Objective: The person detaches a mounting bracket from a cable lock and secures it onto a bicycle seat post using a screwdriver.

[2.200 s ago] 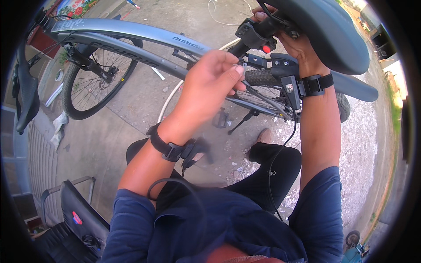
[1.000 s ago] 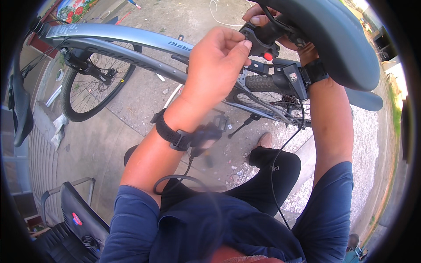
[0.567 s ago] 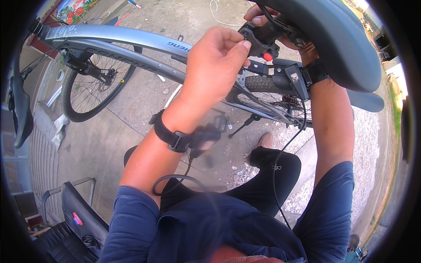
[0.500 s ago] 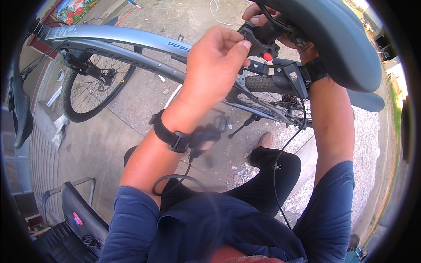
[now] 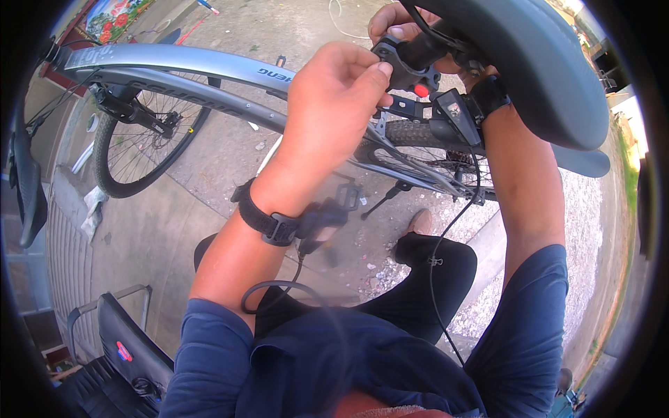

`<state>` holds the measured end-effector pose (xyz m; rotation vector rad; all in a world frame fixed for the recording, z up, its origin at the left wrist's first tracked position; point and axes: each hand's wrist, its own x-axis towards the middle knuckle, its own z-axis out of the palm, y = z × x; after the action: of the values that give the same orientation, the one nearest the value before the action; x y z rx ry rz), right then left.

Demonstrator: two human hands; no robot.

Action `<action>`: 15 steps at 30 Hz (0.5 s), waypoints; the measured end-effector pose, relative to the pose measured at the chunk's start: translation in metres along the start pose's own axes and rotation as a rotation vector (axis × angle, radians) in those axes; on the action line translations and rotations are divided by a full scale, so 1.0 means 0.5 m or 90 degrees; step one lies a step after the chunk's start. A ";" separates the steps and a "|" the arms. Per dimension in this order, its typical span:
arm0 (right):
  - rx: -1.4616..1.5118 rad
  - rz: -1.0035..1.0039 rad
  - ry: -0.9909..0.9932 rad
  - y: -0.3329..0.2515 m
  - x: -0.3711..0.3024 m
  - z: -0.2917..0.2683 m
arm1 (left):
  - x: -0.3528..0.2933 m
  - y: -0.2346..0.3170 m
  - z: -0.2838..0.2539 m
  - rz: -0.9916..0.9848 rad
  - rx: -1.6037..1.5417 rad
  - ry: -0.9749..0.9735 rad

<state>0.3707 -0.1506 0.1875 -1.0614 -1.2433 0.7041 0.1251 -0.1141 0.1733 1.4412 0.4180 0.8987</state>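
A black clamp bracket with a red button point(image 5: 402, 70) sits around the seat post, just under the large dark saddle point(image 5: 543, 63) at the upper right. My left hand point(image 5: 334, 104) is closed in a pinch at the bracket's near left edge, thumb against it. Reaching under the saddle, my right hand point(image 5: 396, 24) curls its fingers at the bracket's far side; the saddle and post hide much of that hand. The post belongs to a grey bicycle point(image 5: 244, 104) that stands across the view.
The front wheel point(image 5: 104, 150) is at the left and the rear tyre point(image 5: 411, 132) lies below my hands. A kickstand point(image 5: 383, 200) reaches the ground. Black strapped devices with cables are on both wrists. A black chair point(image 5: 132, 341) stands at the lower left.
The bicycle and both hands sit slightly further left in the picture. My grip on the bracket looks nearly the same.
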 end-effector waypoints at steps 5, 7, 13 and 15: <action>0.007 -0.005 -0.051 -0.010 -0.008 -0.003 | 0.000 0.002 -0.004 0.000 0.007 0.002; 0.012 -0.004 -0.071 -0.015 -0.011 -0.004 | 0.000 0.001 -0.003 -0.002 0.006 0.001; 0.070 0.011 -0.189 -0.036 -0.020 0.015 | 0.000 -0.002 -0.004 -0.002 0.007 0.002; 0.095 0.026 -0.260 -0.038 -0.017 0.017 | 0.000 -0.001 -0.005 -0.006 0.010 0.002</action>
<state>0.3585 -0.1633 0.2015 -0.8452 -1.4906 1.0654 0.1235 -0.1125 0.1724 1.4513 0.4337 0.8920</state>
